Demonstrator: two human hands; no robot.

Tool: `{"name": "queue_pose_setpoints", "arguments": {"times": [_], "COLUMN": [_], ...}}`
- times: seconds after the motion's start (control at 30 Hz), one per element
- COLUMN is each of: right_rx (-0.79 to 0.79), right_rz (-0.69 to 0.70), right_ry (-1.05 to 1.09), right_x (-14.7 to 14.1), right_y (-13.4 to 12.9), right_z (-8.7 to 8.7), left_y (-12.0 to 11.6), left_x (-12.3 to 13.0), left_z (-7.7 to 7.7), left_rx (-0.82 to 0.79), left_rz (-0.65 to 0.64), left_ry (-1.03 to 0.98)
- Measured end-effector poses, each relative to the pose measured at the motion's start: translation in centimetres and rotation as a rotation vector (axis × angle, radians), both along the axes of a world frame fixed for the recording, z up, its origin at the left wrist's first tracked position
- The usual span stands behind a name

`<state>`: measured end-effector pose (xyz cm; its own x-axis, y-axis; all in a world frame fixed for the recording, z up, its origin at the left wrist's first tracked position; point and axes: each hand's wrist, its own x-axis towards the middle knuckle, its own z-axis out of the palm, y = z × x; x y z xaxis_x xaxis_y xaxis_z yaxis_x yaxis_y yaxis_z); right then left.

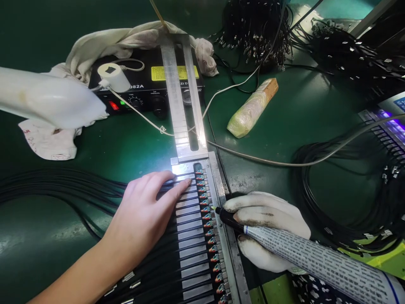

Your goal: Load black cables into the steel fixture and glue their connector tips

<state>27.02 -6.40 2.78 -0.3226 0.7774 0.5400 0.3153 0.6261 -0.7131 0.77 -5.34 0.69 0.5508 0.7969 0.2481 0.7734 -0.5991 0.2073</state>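
Note:
My bare left hand (147, 202) lies over the upper end of a metal fixture (190, 223), index finger and thumb apart, their tips on the black cables (191, 231) laid across it. Other fingers are partly hidden. Each cable ends in coloured wires and a small metal connector (210, 223) along the fixture's right side. In a dirty white glove, my right hand (268, 223) is closed around a pen-shaped dispenser (294, 249) with a black nose and dash-patterned body. Its yellow-green tip sits at the connector row, mid-fixture; whether it touches is unclear.
Behind the fixture stands a black controller box (155, 93) with knobs, draped with cloth (117, 40). A white lamp-like arm (47, 99) enters from the left. A film-wrapped roll (253, 107), cable bundles (253, 33) and a thin tube (268, 162) lie around the green table.

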Motion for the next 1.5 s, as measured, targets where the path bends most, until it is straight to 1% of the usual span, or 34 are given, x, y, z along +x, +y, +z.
{"name": "queue_pose_setpoints", "arguments": {"times": [0.1, 0.37, 0.77, 1.0, 1.17, 1.3, 1.5], "right_rx": [0.010, -0.005, -0.020, -0.029, 0.003, 0.037, 0.035], "right_rz": [0.010, -0.021, -0.010, -0.006, -0.026, -0.009, -0.005], "right_ry": [-0.011, 0.012, -0.001, -0.030, -0.081, -0.128, -0.148], "right_x": [0.0, -0.2, -0.2, 0.0, 0.4, 0.5, 0.4], "right_y": [0.1, 0.0, 0.2, 0.1, -0.3, -0.9, -1.1], "right_z": [0.0, -0.1, 0.0, -0.3, 0.5, 1.3, 0.7], "left_y": [0.0, 0.1, -0.1, 0.1, 0.2, 0.2, 0.2], "left_x": [0.1, 0.1, -0.1, 0.1, 0.1, 0.0, 0.1], "left_z": [0.0, 0.3, 0.1, 0.1, 0.2, 0.2, 0.2], "left_rx": [-0.005, 0.004, -0.027, -0.017, 0.000, 0.005, 0.008], "left_rz": [-0.012, -0.033, -0.005, -0.013, -0.023, -0.030, -0.031], "left_ry": [0.004, 0.014, -0.002, -0.003, 0.002, -0.001, -0.002]}}
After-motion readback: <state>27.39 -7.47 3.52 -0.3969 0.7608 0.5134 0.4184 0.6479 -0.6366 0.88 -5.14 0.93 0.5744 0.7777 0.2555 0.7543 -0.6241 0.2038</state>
